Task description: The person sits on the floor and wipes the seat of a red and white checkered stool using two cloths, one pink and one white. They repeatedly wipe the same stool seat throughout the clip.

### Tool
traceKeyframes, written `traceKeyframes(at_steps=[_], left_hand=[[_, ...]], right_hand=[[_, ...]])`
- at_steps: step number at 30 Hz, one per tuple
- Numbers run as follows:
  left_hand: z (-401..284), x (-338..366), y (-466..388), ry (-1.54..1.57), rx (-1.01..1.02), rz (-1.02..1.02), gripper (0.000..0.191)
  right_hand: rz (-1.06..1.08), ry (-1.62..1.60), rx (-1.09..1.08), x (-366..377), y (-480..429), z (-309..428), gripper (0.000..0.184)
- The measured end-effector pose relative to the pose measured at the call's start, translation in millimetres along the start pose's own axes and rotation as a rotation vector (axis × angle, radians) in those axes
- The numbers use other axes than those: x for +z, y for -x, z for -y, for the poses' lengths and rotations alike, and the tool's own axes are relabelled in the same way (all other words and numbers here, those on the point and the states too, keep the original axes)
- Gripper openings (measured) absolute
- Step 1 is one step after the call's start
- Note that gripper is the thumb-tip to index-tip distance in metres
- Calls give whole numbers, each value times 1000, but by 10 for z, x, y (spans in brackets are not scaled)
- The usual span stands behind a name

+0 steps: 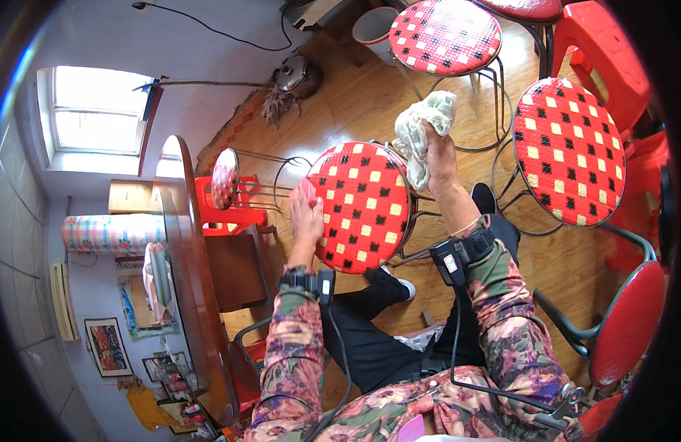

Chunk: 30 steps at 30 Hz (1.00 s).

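Observation:
A stool seat [362, 210] woven in red, black and cream checks faces me at the centre. What looks like a second rim shows behind its right edge. My left hand [306, 218] grips the seat's left edge, its fingertips partly hidden; a pinkish patch there is unclear. Bunched in my right hand [442, 157] is a crumpled whitish cloth [426, 124], held just off the seat's upper right side. Thin metal legs run out beneath the seat, close to my shoes.
Matching stools stand at the top [445, 36], right [569, 152] and left [225, 178]. Red plastic stools [605, 61] crowd the right edge, by a red padded folding chair [627, 326]. A round wooden tabletop [188, 265] stands on edge at left. A lidded pot [292, 74] and mop lie ahead.

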State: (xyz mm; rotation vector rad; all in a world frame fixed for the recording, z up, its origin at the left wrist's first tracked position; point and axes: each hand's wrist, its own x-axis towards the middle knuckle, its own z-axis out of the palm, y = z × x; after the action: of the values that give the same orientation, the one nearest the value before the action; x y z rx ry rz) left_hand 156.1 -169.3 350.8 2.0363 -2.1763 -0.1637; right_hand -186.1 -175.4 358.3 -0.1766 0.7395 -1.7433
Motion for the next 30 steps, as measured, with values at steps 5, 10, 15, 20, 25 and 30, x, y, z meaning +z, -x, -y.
traceKeyframes(at_steps=[5,10,15,20,25,30], left_hand=[[-586,128,-454,-125,122,-40,71],[-1349,139,-79,-92,461,-129,61],[-1585,-87,814,-24,552,-23,58],[-1277,-128,1345,-17,427,-39,61],[-449,-119,1041,5,200,-96,68],[-102,-2,465,-50,90,-50,73]], right_hand=[[33,12,20,26,-10,-38,46],[-9,77,-9,5,-68,-68,37],[4,64,-4,-64,-87,-66,40],[-10,70,19,-70,-20,-28,41],[-33,73,22,-1,8,43,41],[50,16,-38,101,45,44,33]])
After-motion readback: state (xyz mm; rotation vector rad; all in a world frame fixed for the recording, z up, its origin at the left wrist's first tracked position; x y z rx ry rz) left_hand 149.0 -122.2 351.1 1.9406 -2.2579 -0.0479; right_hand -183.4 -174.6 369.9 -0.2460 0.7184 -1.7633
